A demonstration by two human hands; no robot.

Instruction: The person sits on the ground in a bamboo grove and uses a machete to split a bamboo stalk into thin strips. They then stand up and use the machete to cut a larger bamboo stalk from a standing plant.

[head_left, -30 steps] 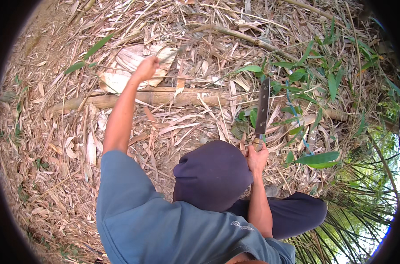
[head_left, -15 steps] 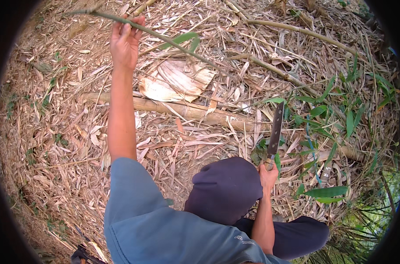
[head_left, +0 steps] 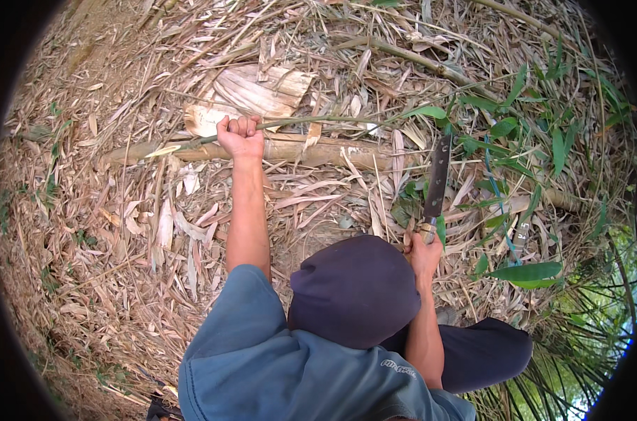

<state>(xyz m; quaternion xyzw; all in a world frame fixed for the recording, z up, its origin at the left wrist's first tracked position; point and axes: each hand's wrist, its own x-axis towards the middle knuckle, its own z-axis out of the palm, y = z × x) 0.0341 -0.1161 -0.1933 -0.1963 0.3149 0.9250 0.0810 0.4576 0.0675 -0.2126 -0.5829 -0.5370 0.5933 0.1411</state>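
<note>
My left hand (head_left: 241,138) is closed around a thin green stem (head_left: 311,119), probably bamboo. The stem lies roughly crosswise, with its pale end left of my fist and a green leaf (head_left: 425,112) near its right end. It passes over or just above a thick tan bamboo pole (head_left: 318,152); I cannot tell if they touch. In my right hand (head_left: 425,254), beside my raised knee, is a machete (head_left: 438,175). Its dark blade has a row of holes and points away from me, its tip near green leaves.
A broad pale dry sheath (head_left: 269,88) lies beyond the pole. Another cane (head_left: 430,64) slants across the far litter. Leafy green shoots (head_left: 504,130) and a blue strip (head_left: 492,168) are on the right. Dry leaves (head_left: 122,281) cover the ground.
My left hand has come nearer and to the right, bringing the stem down from far left to beside the thick pole. My right hand still holds the machete in nearly the same place.
</note>
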